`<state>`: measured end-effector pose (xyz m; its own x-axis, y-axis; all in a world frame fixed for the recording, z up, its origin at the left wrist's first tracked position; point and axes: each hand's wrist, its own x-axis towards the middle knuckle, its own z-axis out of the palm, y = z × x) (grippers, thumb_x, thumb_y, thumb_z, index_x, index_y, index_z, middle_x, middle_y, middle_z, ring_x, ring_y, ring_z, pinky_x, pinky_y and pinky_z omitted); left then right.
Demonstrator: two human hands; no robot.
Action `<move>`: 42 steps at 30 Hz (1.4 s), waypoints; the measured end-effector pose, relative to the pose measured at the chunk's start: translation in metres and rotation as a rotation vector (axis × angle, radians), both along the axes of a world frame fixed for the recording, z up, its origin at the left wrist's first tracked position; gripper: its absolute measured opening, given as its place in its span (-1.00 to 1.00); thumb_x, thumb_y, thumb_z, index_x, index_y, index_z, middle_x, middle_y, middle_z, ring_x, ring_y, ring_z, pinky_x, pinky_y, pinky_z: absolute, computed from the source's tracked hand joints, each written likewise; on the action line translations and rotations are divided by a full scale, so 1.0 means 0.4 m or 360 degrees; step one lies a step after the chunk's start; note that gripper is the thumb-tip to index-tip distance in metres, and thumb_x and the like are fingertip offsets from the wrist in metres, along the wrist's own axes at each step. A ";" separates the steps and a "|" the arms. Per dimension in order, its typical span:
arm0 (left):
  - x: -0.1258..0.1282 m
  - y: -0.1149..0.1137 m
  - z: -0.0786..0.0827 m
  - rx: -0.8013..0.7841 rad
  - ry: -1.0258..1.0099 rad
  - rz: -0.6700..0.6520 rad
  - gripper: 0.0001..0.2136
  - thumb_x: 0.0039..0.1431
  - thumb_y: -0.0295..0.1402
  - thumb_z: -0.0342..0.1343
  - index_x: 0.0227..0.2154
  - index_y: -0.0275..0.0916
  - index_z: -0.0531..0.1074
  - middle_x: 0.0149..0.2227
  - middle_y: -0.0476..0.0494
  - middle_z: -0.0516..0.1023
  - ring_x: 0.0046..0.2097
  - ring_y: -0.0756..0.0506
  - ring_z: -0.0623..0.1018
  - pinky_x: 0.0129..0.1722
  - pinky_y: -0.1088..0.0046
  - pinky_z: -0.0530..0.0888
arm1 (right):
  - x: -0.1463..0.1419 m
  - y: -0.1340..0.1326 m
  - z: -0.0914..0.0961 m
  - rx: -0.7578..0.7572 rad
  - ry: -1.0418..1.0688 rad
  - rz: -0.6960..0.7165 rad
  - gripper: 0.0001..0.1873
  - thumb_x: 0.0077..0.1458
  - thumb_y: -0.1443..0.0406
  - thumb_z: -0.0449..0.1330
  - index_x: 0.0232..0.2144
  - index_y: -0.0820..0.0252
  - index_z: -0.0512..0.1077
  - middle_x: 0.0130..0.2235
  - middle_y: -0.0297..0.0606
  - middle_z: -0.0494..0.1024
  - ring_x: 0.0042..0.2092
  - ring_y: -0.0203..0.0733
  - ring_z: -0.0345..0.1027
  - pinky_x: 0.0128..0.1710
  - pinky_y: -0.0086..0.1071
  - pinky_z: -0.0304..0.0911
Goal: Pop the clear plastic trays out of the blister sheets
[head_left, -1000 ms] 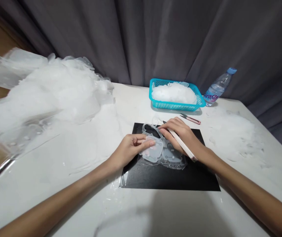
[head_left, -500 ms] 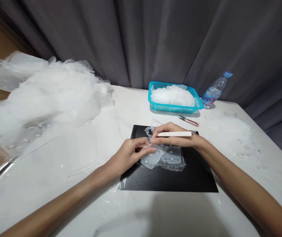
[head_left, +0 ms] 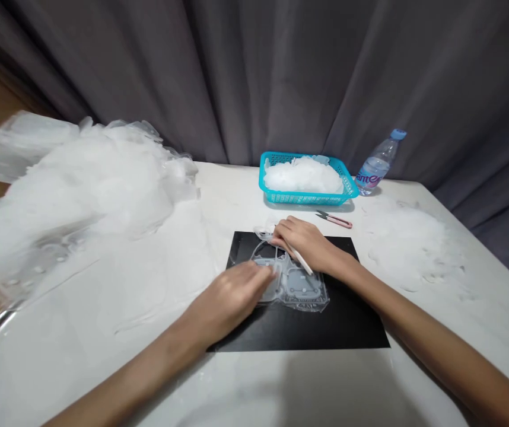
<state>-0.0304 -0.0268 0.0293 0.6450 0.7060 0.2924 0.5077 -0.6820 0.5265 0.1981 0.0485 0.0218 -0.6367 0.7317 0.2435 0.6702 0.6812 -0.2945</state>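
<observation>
A clear plastic sheet with moulded shapes (head_left: 301,287) lies on a black mat (head_left: 325,323) in the middle of the white table. My left hand (head_left: 232,296) lies on the sheet's left part, fingers curled down on it and blurred by motion. My right hand (head_left: 303,242) rests at the sheet's top edge, closed round a thin white stick-like tool (head_left: 301,261) that points down and right across the sheet.
A turquoise basket (head_left: 305,194) of white plastic pieces stands behind the mat, with small pink snips (head_left: 334,220) in front of it and a water bottle (head_left: 374,166) to its right. A big heap of clear plastic (head_left: 72,184) fills the left; loose scraps (head_left: 410,246) lie right. Grey curtain behind.
My left hand slid down and left along the sheet. My right hand turned the white tool from level to pointing down-right and moved to the sheet's top edge. The view shifted slightly.
</observation>
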 end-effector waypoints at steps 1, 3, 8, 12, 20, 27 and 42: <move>-0.007 0.009 0.001 -0.0134 -0.0035 0.0126 -0.83 0.51 -0.30 -0.03 -0.21 -0.19 0.41 -0.42 -0.02 0.47 -0.42 -0.06 0.44 -0.34 0.40 0.37 | 0.011 -0.001 0.009 -0.0057 0.0093 -0.0010 -0.81 0.43 0.24 0.18 -0.24 0.24 0.45 -0.21 -0.15 0.58 -0.13 -0.10 0.42 -0.12 -0.30 0.24; -0.019 0.029 0.003 -0.0422 -0.0120 0.0322 -0.80 0.51 -0.18 0.00 -0.20 -0.18 0.38 -0.47 0.05 0.44 -0.47 -0.02 0.39 -0.40 0.45 0.32 | 0.033 -0.010 0.039 -0.0177 0.0323 -0.0055 -0.79 0.44 0.21 0.16 -0.23 0.21 0.45 -0.20 -0.21 0.59 -0.13 -0.15 0.44 -0.10 -0.33 0.25; -0.026 0.052 0.004 -0.0740 -0.0334 0.0346 -0.73 0.45 -0.07 0.07 -0.17 -0.19 0.40 -0.47 0.05 0.46 -0.41 -0.02 0.39 -0.39 0.47 0.28 | 0.053 -0.046 0.100 -0.0440 0.0521 -0.0127 -0.71 0.43 0.18 0.15 -0.28 0.23 0.51 -0.25 -0.22 0.61 -0.18 -0.15 0.46 -0.10 -0.31 0.26; -0.019 0.046 0.001 -0.0834 -0.0430 0.0365 -0.73 0.42 -0.07 0.11 -0.17 -0.20 0.41 -0.50 0.09 0.38 -0.44 0.00 0.33 -0.42 0.48 0.24 | 0.037 -0.059 0.085 -0.0651 0.0584 0.0219 -0.81 0.37 0.24 0.22 -0.27 0.22 0.55 -0.25 -0.24 0.61 -0.17 -0.16 0.46 -0.09 -0.32 0.29; 0.011 0.035 -0.008 -0.1293 -0.0755 0.0332 -0.63 0.20 -0.09 0.35 -0.14 -0.19 0.38 -0.39 0.03 0.52 -0.37 -0.02 0.50 -0.37 0.50 0.40 | 0.032 -0.066 0.060 -0.0965 0.0735 0.0220 -0.79 0.38 0.24 0.17 -0.26 0.26 0.50 -0.31 -0.31 0.53 -0.29 -0.27 0.37 -0.24 -0.43 0.27; 0.031 0.032 -0.013 -0.1463 -0.0926 0.0335 -0.59 0.09 -0.16 0.44 -0.21 -0.20 0.35 -0.40 0.05 0.50 -0.43 0.03 0.47 -0.44 0.56 0.40 | 0.054 -0.059 0.081 -0.0997 0.0630 0.0374 -0.81 0.36 0.21 0.22 -0.13 0.22 0.54 -0.14 -0.20 0.63 -0.11 -0.16 0.50 -0.05 -0.32 0.37; 0.032 0.036 0.007 -0.1657 -0.0958 0.0356 -0.59 0.07 -0.17 0.46 -0.26 -0.20 0.33 -0.47 0.10 0.47 -0.49 0.07 0.44 -0.52 0.61 0.31 | 0.055 -0.061 0.075 -0.0966 0.0637 0.0397 -0.88 0.29 0.34 0.24 -0.14 0.24 0.53 -0.20 -0.23 0.59 -0.21 -0.22 0.45 -0.15 -0.35 0.36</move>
<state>-0.0176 -0.0126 0.0321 0.4362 0.8588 -0.2686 0.0466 0.2766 0.9599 0.2201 0.0240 0.0516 -0.7483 0.6569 0.0920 0.2813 0.4399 -0.8528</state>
